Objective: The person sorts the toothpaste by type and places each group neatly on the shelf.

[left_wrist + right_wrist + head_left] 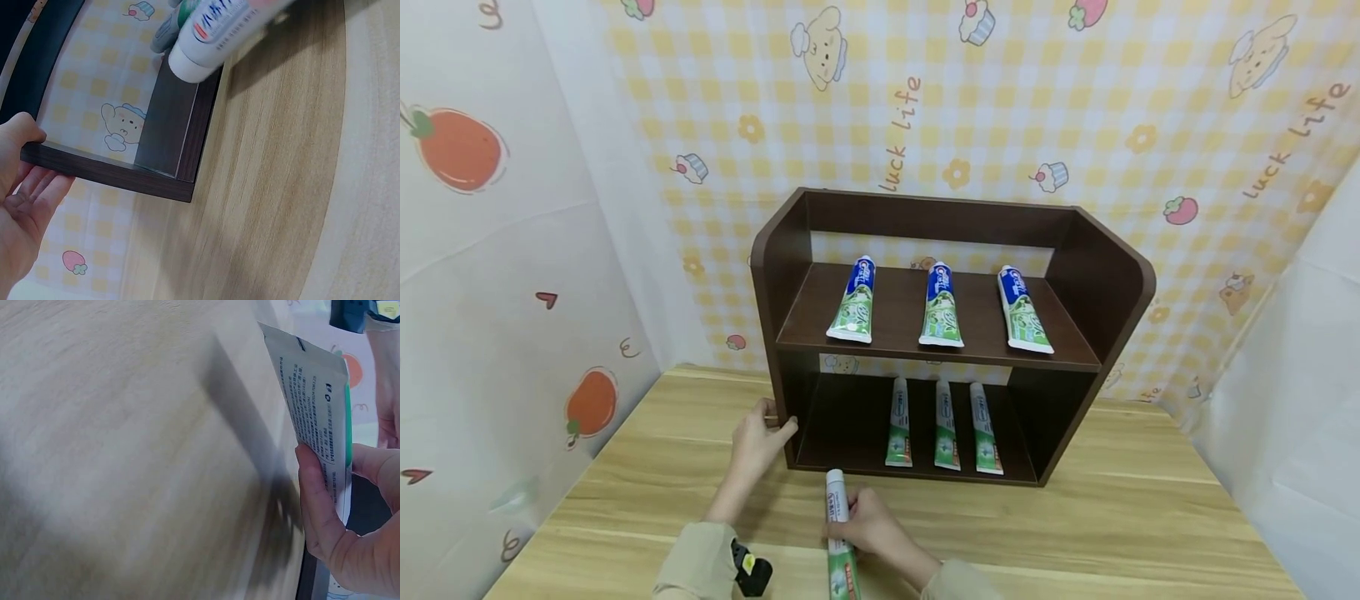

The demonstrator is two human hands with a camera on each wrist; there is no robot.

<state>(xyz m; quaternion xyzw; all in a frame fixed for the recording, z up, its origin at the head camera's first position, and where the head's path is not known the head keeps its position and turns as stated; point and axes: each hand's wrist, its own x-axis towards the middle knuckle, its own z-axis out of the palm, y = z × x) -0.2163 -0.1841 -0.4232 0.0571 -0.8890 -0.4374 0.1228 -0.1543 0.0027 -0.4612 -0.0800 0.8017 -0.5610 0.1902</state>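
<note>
In the head view a dark brown two-tier shelf (936, 218) stands on the wooden table. My left hand (758, 439) grips the front edge of its left side panel, thumb on one face and fingers on the other, as the left wrist view shows. My right hand (872, 525) holds a white-and-green toothpaste tube (837, 508) in front of the shelf's lower left, cap toward the shelf. Its printed back (312, 400) faces the right wrist camera, pinched between thumb and fingers. Three similar tubes, among them the leftmost tube (898, 425), lie on the lower tier.
On the upper tier lie three blue-and-green toothpaste tubes: a left one (855, 304), a middle one (941, 308) and a right one (1024, 310). A patterned yellow-check cloth (715, 242) hangs behind the shelf. Bare wooden tabletop (1120, 517) extends right of the shelf.
</note>
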